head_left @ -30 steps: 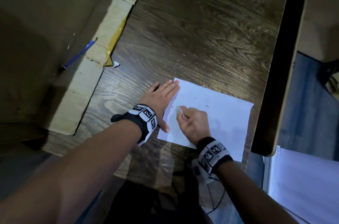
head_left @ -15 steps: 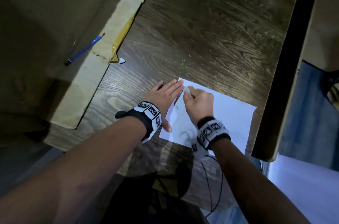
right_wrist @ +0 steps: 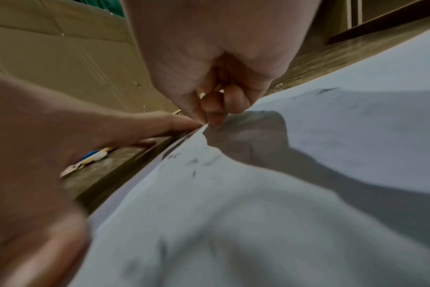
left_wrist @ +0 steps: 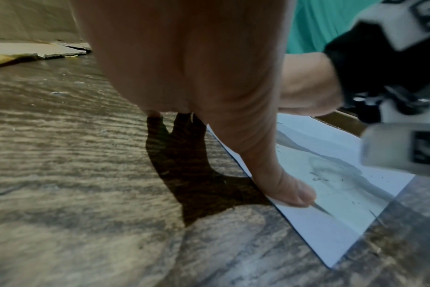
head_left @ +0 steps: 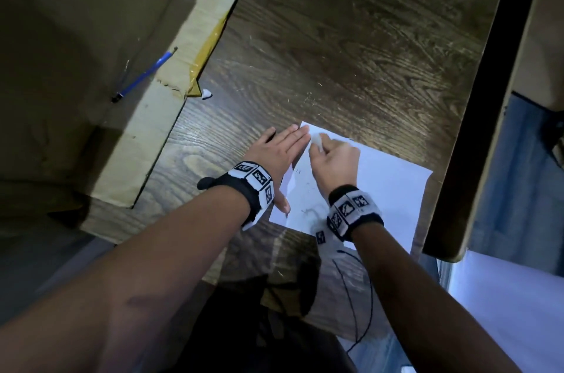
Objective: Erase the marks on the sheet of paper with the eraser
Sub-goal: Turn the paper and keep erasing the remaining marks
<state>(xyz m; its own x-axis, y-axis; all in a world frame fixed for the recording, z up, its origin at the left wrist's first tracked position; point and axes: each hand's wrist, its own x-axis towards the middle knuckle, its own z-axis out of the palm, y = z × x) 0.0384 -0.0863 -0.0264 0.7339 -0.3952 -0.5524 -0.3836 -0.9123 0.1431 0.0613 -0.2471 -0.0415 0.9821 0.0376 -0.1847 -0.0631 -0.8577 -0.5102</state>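
A white sheet of paper (head_left: 387, 189) lies on the dark wooden table, with faint grey pencil marks (head_left: 308, 210) near its left side. My left hand (head_left: 279, 155) lies flat with straight fingers on the sheet's left edge, its thumb (left_wrist: 285, 186) pressing the paper down. My right hand (head_left: 331, 159) pinches a small white eraser (head_left: 317, 140) against the sheet's far left corner. In the right wrist view its fingertips (right_wrist: 214, 114) curl down onto the paper (right_wrist: 307, 174) and hide the eraser. Smudges (left_wrist: 324, 174) show on the paper (left_wrist: 331, 213) in the left wrist view.
A flattened cardboard box (head_left: 91, 67) covers the table's left side, and a blue pen (head_left: 143, 76) lies on it. A small white scrap (head_left: 207, 94) sits by the cardboard's edge. The table's dark right edge (head_left: 476, 128) runs close to the sheet. A black cable (head_left: 363, 305) hangs near me.
My right hand slid with the eraser from the sheet's middle left up to its far left corner. The left hand stayed flat on the left edge.
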